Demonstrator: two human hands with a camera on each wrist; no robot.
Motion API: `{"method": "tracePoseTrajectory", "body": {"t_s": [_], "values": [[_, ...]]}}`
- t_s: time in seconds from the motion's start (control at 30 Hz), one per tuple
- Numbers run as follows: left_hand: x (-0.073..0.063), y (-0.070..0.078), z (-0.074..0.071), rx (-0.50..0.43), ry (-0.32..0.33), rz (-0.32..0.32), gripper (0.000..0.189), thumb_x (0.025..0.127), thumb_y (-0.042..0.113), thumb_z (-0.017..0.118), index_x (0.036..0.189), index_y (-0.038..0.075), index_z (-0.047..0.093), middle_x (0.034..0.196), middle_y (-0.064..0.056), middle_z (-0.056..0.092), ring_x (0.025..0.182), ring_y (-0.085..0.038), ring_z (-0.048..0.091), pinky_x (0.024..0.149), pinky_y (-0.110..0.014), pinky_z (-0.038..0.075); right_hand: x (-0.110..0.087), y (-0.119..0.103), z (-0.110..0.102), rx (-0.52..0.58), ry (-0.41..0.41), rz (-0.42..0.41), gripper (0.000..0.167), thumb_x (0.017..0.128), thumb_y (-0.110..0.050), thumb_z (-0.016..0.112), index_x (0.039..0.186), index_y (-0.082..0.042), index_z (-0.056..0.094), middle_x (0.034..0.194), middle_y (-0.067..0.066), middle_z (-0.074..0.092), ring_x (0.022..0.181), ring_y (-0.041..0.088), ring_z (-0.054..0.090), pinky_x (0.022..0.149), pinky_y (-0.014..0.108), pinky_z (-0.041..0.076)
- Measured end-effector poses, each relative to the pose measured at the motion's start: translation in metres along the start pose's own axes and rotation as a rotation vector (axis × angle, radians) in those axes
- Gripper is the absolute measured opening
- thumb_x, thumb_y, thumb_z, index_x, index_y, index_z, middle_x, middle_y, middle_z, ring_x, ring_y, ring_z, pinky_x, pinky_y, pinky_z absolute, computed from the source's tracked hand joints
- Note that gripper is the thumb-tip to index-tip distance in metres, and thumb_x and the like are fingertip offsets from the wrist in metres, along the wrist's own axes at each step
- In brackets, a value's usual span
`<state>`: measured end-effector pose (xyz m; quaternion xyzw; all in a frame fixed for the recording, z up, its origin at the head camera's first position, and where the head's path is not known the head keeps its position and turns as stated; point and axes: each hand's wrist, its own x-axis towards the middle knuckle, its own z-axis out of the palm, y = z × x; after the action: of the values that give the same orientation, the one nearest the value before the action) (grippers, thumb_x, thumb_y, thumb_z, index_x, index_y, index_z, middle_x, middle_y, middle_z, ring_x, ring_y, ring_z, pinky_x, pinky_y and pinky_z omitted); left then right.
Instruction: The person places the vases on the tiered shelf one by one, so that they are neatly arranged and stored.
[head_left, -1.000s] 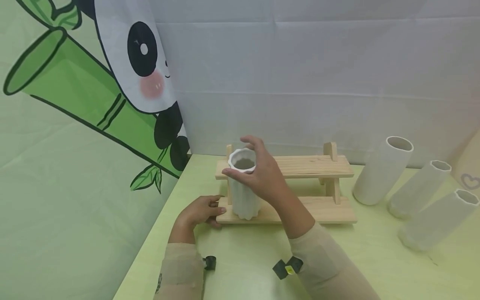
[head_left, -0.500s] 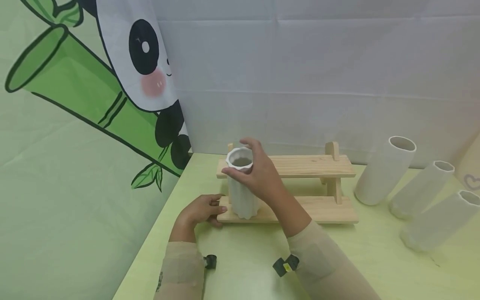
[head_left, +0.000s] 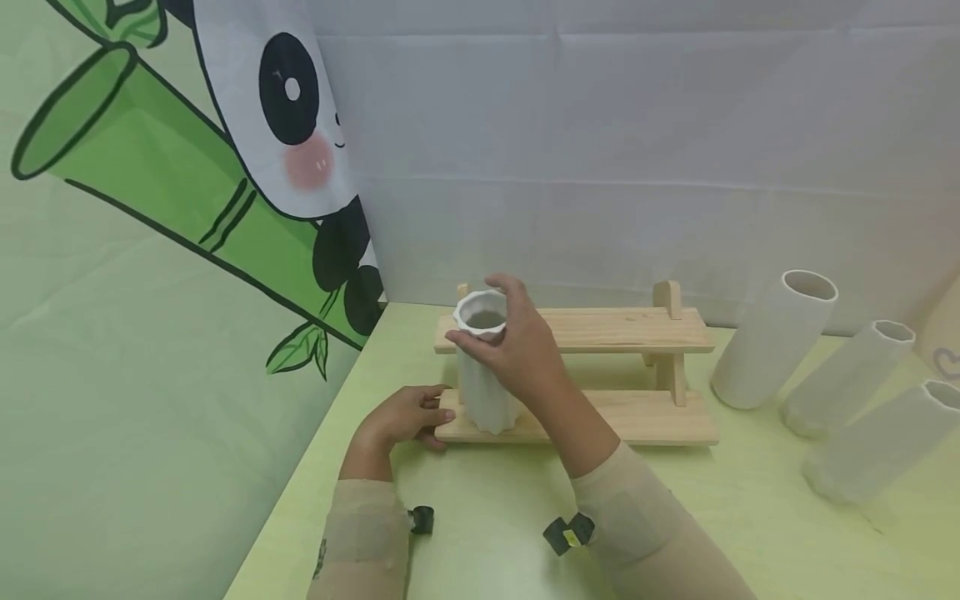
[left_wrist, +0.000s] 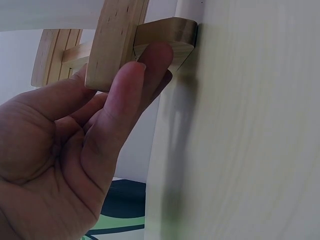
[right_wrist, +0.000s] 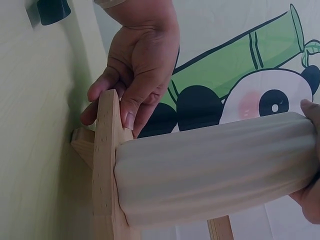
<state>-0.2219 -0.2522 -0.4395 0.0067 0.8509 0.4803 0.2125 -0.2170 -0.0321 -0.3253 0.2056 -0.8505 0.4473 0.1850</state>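
A tall white vase (head_left: 483,387) with a scalloped rim stands upright on the lower board of a two-tier wooden shelf (head_left: 622,417), near its left end. My right hand (head_left: 521,346) grips the vase near the rim, thumb in front and fingers round the back. In the right wrist view the base of the fluted vase (right_wrist: 215,170) meets the board. My left hand (head_left: 405,417) holds the left end of the lower board. The left wrist view shows the thumb of my left hand (left_wrist: 75,145) on the board (left_wrist: 112,45), with fingers curled beneath it.
On the table to the right of the shelf stand three more white vases: a wide one (head_left: 776,342), a slimmer one (head_left: 847,379) and a nearer one (head_left: 877,442). A white cloth (head_left: 600,150) hangs behind, and a panda-printed cloth (head_left: 187,375) at the left.
The vase top has tipped slightly left and then settled, with my right hand still on it. My left hand keeps its hold on the board. The view has shifted slightly.
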Motion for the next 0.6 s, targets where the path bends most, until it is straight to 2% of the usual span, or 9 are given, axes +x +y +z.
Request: {"method": "tracePoseTrajectory", "body": {"t_s": [0.1,0.6], "values": [[0.0012,-0.0008,-0.0015,-0.008,-0.018,0.004,0.070,0.094,0.027,0.067,0.153,0.010,0.034,0.142,-0.018,0.054,0.074,-0.025,0.074,0.113,-0.056,0.031,0.0007,0.0006,0.0006,-0.004,0.003,-0.003,0.080,0.079,-0.049,0.079,0.140,-0.019,0.037,0.110,0.004,0.061,0.094,0.021,0.063,0.077,0.041,0.055],[-0.0021,-0.0009,-0.0049,-0.017,-0.030,0.013,0.070,0.094,0.027,0.067,0.153,0.009,0.033,0.143,-0.019,0.052,0.075,-0.026,0.075,0.113,-0.056,0.031,-0.0015,0.0006,0.0053,0.079,0.038,-0.027,0.085,0.079,-0.046,0.081,0.143,-0.020,0.032,0.108,0.007,0.062,0.093,0.022,0.065,0.078,0.042,0.056]]}}
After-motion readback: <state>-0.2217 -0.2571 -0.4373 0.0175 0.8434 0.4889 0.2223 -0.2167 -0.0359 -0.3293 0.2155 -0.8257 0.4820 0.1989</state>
